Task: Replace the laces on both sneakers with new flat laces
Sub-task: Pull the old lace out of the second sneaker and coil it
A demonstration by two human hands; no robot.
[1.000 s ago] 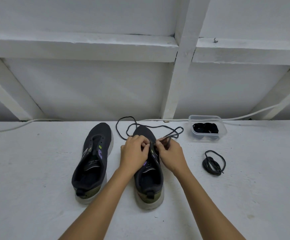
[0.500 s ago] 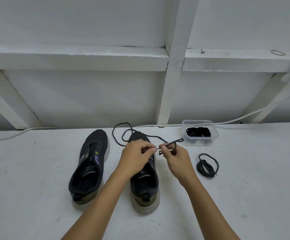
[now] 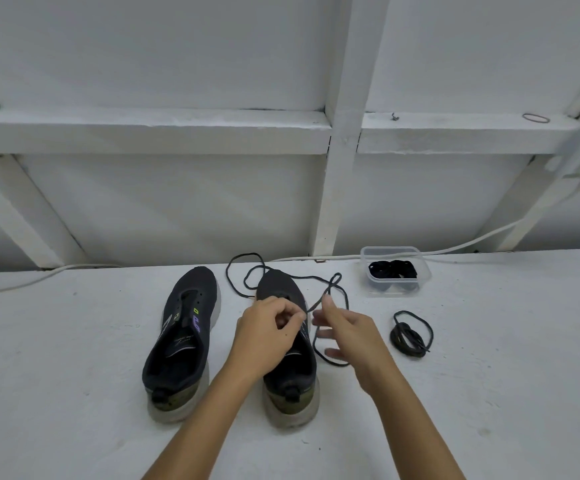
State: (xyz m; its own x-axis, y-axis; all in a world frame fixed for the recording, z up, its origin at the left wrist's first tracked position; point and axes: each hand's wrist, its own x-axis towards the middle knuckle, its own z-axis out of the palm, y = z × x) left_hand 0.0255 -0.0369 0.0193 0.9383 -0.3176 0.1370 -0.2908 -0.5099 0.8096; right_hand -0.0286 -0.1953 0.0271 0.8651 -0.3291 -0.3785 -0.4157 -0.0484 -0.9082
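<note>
Two sneakers are seen on the counter. One lace, on the right sneaker, is pinched by the left hand; the right hand is spread, empty. Beside it, one tub holds dark laces.

We have a single view, from a wide-angle camera worn on the person's head, looking forward and down over both forearms to the white table, with the left hand and right hand near the middle of the frame. The view sits close above the work yet reaches up to the white framed wall behind, whose beams bow toward the frame edges; with one camera, no part of the scene is shared between views
</note>
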